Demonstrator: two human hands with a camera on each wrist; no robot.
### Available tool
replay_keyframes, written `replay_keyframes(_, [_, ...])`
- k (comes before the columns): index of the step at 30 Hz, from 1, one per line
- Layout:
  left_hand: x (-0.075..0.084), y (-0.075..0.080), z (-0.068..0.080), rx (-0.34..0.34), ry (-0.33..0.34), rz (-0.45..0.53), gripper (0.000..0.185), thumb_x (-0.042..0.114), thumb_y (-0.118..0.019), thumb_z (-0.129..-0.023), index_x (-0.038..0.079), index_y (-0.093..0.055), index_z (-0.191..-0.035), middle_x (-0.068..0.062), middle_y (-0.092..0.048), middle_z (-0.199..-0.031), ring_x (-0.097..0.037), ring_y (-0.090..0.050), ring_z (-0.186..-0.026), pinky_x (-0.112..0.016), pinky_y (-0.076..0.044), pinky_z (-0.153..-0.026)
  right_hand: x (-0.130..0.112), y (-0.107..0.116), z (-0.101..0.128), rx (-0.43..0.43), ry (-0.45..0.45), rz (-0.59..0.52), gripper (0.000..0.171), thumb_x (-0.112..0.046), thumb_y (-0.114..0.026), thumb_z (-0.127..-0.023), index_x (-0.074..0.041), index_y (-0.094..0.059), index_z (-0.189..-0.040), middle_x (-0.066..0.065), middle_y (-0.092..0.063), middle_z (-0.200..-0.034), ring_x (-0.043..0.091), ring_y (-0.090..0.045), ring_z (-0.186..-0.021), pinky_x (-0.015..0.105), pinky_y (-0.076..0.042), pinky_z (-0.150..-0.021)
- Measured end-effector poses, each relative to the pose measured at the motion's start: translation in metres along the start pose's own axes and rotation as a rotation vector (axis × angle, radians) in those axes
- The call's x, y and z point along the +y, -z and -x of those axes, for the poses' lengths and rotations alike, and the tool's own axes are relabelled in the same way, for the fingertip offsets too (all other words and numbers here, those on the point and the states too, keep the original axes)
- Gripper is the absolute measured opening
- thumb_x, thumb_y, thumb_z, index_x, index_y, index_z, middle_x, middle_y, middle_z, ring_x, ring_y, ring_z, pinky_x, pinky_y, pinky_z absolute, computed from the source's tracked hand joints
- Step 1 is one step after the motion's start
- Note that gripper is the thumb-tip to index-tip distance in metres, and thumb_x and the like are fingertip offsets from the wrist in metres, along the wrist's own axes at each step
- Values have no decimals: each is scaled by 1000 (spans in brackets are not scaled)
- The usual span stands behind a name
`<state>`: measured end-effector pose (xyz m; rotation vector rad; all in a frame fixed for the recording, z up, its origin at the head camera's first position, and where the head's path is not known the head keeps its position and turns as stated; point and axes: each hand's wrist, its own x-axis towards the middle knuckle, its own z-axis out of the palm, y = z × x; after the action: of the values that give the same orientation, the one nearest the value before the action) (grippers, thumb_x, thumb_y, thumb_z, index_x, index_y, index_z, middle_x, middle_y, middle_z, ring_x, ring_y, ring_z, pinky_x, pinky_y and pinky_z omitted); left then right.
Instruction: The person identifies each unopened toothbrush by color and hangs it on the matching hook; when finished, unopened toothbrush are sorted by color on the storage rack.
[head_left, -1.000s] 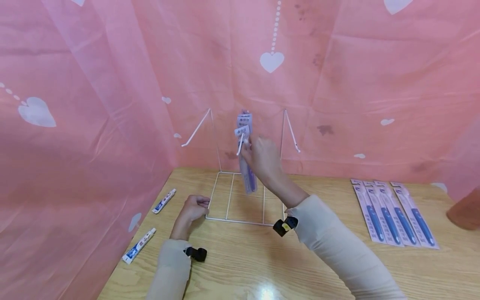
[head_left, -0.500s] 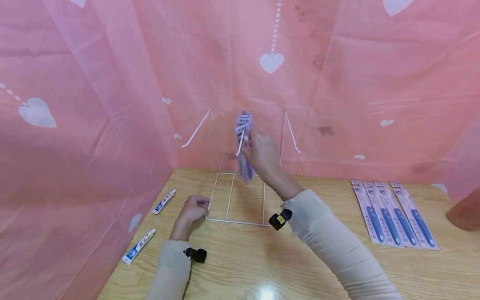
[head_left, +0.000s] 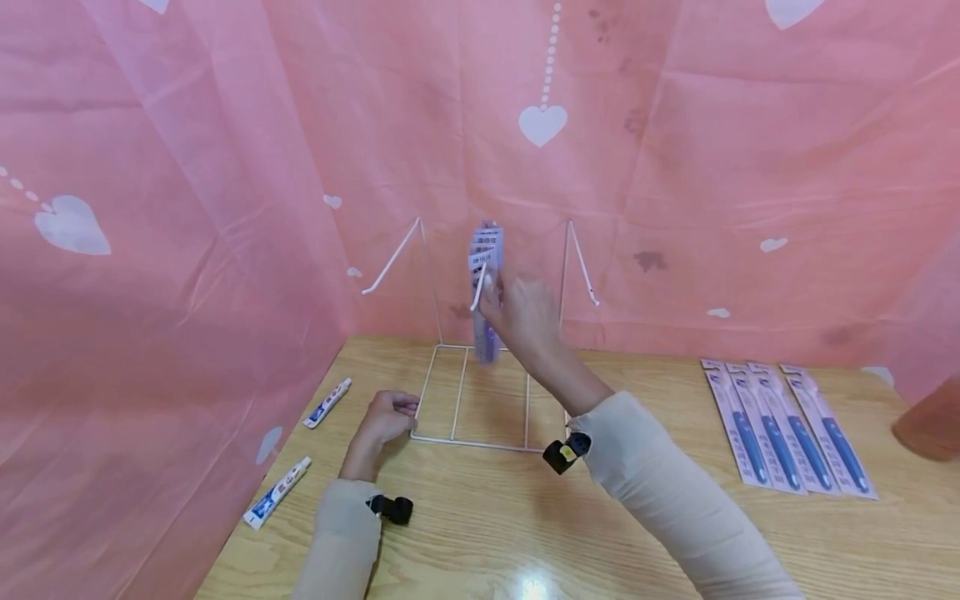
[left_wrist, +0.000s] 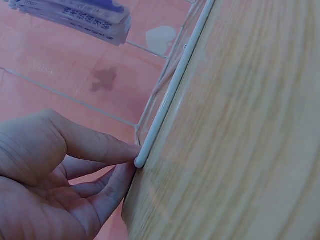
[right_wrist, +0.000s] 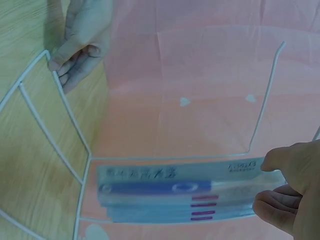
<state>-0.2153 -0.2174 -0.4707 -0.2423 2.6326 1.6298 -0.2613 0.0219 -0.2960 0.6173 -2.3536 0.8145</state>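
A white wire rack (head_left: 480,444) stands on the wooden table. From its middle hook hang several packaged toothbrushes (head_left: 486,250) with purple handles, one behind another. My right hand (head_left: 528,312) is at the front pack just below its hook end, thumb on one side and fingers on the other. In the right wrist view the toothbrush packs (right_wrist: 160,192) lie almost lined up, and the right hand (right_wrist: 295,185) pinches their upper end. My left hand (head_left: 387,417) pinches the rack's front left corner; the left wrist view shows thumb and finger of the left hand (left_wrist: 75,170) on the wire.
Two toothpaste tubes (head_left: 277,492) lie at the left. Several blue-handled toothbrush packs (head_left: 787,429) lie side by side on the right, near an orange-brown object (head_left: 930,421) at the edge. The rack's left hook (head_left: 390,258) and right hook (head_left: 583,262) hold nothing. Pink cloth (head_left: 675,167) hangs behind.
The front toothbrush pack has slid back along the middle hook, and its lower end has swung left, in line with the others. My right hand shifts only slightly; the left stays on the rack.
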Motion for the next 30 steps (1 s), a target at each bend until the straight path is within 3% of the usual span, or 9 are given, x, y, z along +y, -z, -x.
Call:
replay_keyframes(6, [-2,2,1,1,12,-1,40,-18,-65,-71,-10,-68,-110,-14,-67,-93,-24,-61,-86,-32,-53,-78,16,4,13,-45,-41,38,30,-24,-74,-87,4,-67,-88,18,-69,-80,28,-64,-66,38,-53,-56])
replay_keyframes(10, [-2,3,1,4,9,-1,41,-17,-65,-70,-10,-68,-111,-14,-67,-93,-24,-61,-87,-32,-53,-79,45,11,25,-52,-60,109,25,-22,-70,-89,0,-64,-79,13,-65,-71,27,-60,-60,39,-49,-52])
replay_keyframes(13, [-2,4,0,13,7,-5,42,-17,-65,-71,-9,-68,-112,-13,-67,-95,-24,-61,-88,-32,-53,-79,78,19,36,-45,-55,129,22,-10,-62,-89,-3,-56,-69,10,-58,-61,26,-53,-53,41,-44,-48])
replay_keyframes(16, [-2,5,0,19,9,-5,42,-17,-65,-71,-9,-68,-112,-13,-67,-94,-24,-61,-87,-32,-53,-79,118,31,50,-95,-95,129,23,-4,-56,-87,-5,-51,-65,7,-52,-57,24,-47,-50,39,-39,-45])
replay_keyframes(19, [-4,5,2,13,4,-2,43,-17,-64,-69,-10,-68,-111,-14,-67,-93,-24,-61,-86,-32,-53,-79,162,50,66,-178,-181,144,25,-6,-51,-90,-6,-47,-65,4,-46,-56,21,-42,-49,35,-34,-44])
replay_keyframes(24, [-7,6,3,13,5,-16,43,-18,-65,-69,-10,-68,-111,-13,-67,-92,-23,-61,-85,-31,-53,-78,232,87,90,-267,-264,292,33,-15,-50,-93,-9,-40,-61,5,-40,-55,24,-39,-48,36,-30,-42])
replay_keyframes(26, [-8,7,3,20,3,-22,42,-18,-65,-70,-10,-68,-111,-13,-67,-93,-23,-61,-85,-32,-53,-78,254,98,96,-306,-288,347,35,-18,-52,-92,-9,-40,-61,6,-41,-54,25,-40,-48,37,-30,-42])
replay_keyframes(30, [-7,10,6,22,11,-18,41,-18,-65,-70,-10,-68,-111,-14,-66,-93,-24,-61,-86,-32,-53,-78,284,112,105,-414,-349,353,36,-20,-55,-92,-7,-43,-61,6,-42,-56,24,-42,-51,35,-31,-46])
